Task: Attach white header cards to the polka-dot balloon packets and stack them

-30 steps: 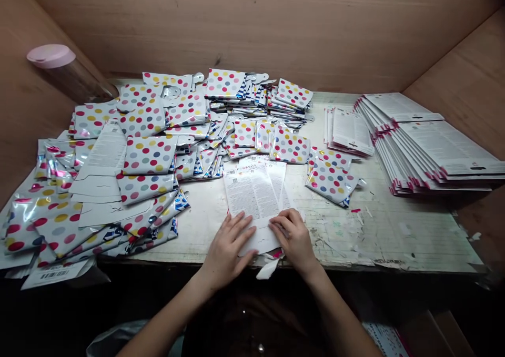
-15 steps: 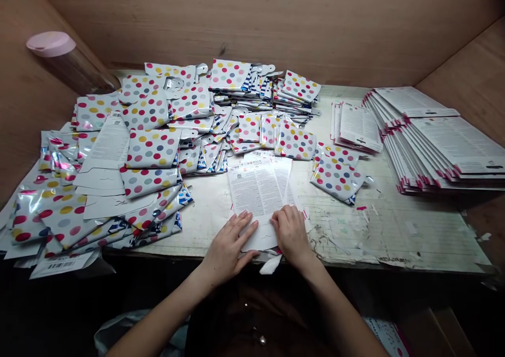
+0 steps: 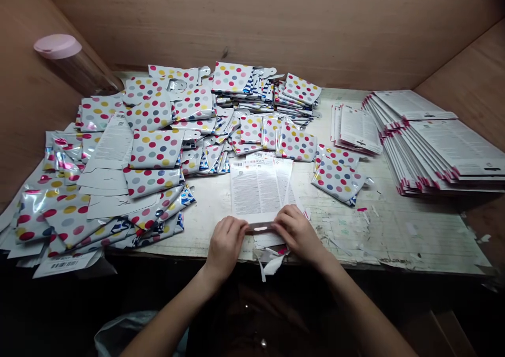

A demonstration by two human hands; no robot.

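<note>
A white printed card (image 3: 255, 190) lies on the worktable (image 3: 394, 231) right in front of me, with more printed cards under it. My left hand (image 3: 224, 244) and my right hand (image 3: 298, 232) are both curled at the card's near edge. Between them they grip a narrow shiny strip (image 3: 260, 226) folded up along that edge. Torn white scraps (image 3: 272, 265) hang off the table edge just below my hands.
Heaps of polka-dot foil packets (image 3: 153, 149) cover the left and back of the table; one packet (image 3: 337, 175) lies alone to the right. A fanned stack of white cards with pink edges (image 3: 434, 146) fills the right. A pink-lidded clear container (image 3: 65, 57) leans at the back left.
Both hands went from lying flat on the card to curled at its near edge, and a shiny strip now stands lifted between them. The camera tilted slightly.
</note>
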